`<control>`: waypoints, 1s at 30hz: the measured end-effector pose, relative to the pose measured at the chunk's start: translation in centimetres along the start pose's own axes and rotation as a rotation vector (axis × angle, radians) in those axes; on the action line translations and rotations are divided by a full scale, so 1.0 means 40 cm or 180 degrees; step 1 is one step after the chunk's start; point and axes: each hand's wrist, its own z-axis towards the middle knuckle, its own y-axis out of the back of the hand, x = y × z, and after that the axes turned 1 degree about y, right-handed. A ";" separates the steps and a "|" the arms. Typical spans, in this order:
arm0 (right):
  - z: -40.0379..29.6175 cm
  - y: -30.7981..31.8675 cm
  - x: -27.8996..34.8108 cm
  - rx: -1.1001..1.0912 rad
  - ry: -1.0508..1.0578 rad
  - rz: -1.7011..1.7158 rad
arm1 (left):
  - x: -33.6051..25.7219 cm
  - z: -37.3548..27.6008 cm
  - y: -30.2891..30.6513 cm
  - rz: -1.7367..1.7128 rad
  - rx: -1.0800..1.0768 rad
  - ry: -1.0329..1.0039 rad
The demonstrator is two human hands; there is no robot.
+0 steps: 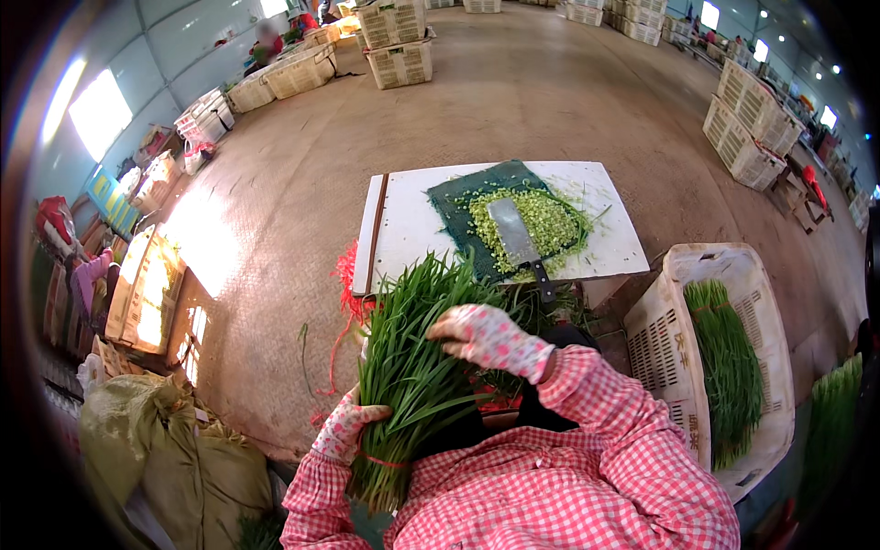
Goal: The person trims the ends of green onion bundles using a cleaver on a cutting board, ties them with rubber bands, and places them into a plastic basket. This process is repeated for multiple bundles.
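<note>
My left hand [349, 424], in a patterned fingerless glove, holds a big bundle of green leafy stalks [412, 357] low down, just above the red band [385, 462] around its base. My right hand [485, 337], gloved alike, is over the right side of the leaves with fingers curled; whether it grips any leaf I cannot tell. Beyond the leaf tips stands a white board [412, 220] bearing a dark green mesh cloth [457, 220]. On the cloth lies a heap of chopped pale green stalk ends [550, 223], with a cleaver [514, 230] on top, its black handle over the near edge.
A white plastic crate [773, 426] at my right holds banded green bundles [725, 371]. Red plastic strands [347, 275] hang at the board's left. Olive sacks [199, 474] lie at lower left. Stacked crates [400, 65] stand ahead; a person [267, 45] is far left.
</note>
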 end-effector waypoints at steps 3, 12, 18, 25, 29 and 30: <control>-0.003 -0.044 0.003 0.0058 -0.0043 0.0001 | 0.002 0.001 0.006 0.0023 0.0004 0.0025; -0.027 -0.055 -0.014 -0.1257 -0.0813 0.3033 | -0.002 -0.001 0.016 0.0168 0.0101 -0.0196; -0.130 0.075 -0.073 0.0436 -0.1894 0.1173 | 0.056 0.032 0.163 0.2069 0.0432 -0.1258; -0.060 -0.062 -0.061 0.0584 -0.1946 0.0570 | 0.007 0.083 0.070 0.0309 0.0160 -0.0379; 0.034 -0.146 -0.191 -0.1107 -0.0427 0.0320 | 0.021 0.091 0.057 0.0600 -0.0098 -0.0731; 0.059 -0.095 -0.183 -0.1224 -0.1028 0.1408 | 0.040 0.093 0.087 0.0634 -0.0231 -0.0883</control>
